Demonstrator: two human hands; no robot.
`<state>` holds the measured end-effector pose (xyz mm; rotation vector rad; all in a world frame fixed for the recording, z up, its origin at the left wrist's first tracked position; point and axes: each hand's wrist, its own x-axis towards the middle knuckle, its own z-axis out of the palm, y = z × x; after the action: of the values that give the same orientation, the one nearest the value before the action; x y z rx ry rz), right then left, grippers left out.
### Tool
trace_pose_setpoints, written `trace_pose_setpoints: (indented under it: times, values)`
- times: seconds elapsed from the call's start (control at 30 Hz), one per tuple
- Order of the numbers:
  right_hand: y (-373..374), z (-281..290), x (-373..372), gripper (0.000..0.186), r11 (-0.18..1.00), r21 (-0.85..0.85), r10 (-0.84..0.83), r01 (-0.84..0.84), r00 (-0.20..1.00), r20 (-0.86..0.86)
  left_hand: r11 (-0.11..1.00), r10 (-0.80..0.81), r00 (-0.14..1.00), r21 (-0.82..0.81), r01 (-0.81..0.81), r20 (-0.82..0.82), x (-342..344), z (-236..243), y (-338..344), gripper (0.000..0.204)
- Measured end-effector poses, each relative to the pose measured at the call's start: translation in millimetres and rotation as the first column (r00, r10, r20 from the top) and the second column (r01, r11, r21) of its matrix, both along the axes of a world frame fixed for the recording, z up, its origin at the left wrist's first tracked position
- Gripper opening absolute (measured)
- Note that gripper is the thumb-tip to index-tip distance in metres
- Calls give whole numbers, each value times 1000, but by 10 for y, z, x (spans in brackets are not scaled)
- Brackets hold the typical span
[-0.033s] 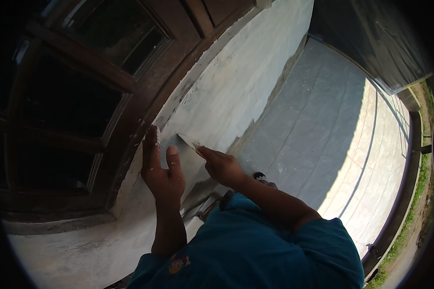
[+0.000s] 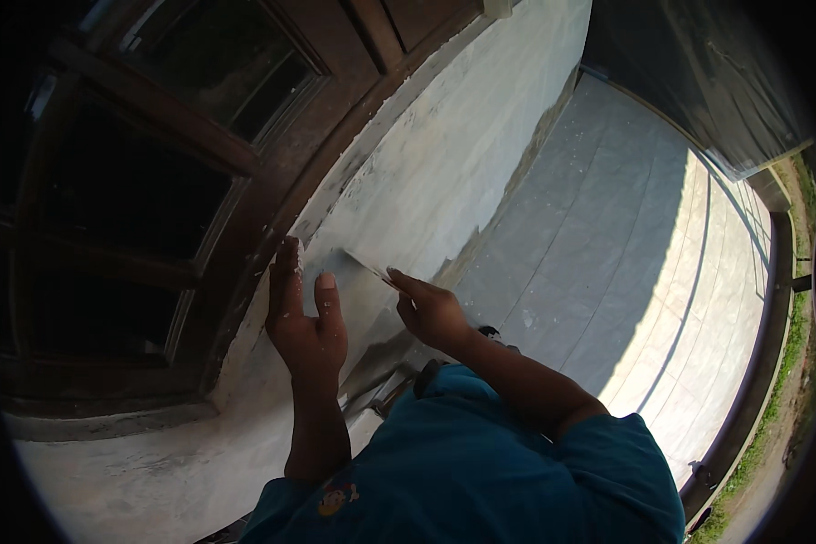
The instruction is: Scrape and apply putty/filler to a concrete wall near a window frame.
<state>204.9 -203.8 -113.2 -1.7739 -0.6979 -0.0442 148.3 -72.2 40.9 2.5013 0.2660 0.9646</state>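
Note:
My left hand (image 2: 304,331) is upright at the edge of the dark wooden window frame (image 2: 245,160), fingers extended and thumb apart, with white flecks on its fingers. To its right, my right hand (image 2: 431,313) grips a putty knife (image 2: 370,268), whose thin blade angles up and left onto the pale, patchy plastered wall (image 2: 444,145). The blade tip lies a short way from my left thumb, over a greyish area of wall.
A grey tiled floor (image 2: 598,218) runs along the wall, sunlit toward the right. Dark sheeting (image 2: 689,82) hangs at upper right. A dark edge borders the floor beside a grass strip (image 2: 789,354). My shoe shows below my right hand.
My right hand and the putty knife have shifted slightly right, the blade sliding along the wall. My left hand has barely moved.

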Motion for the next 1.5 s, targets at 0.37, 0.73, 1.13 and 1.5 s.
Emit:
trace_pose_setpoints:
  times: [0.37,0.73,1.13,1.5]
  values:
    - [334,807,1514,47,854,173,-509,490,856,89,994,107,990,16,-106,-87,-127,94,-62,41]
    - [-107,625,768,44,919,189,-384,347,897,220,994,111,993,1,-112,-39,-173,109,-41,43]
    - [216,395,199,51,996,-19,-79,92,928,364,988,150,983,40,-146,-106,-52,42,-104,43]
    - [-319,1659,1639,20,764,-271,-274,586,674,686,987,154,979,58,-147,-135,-125,65,-132,48]
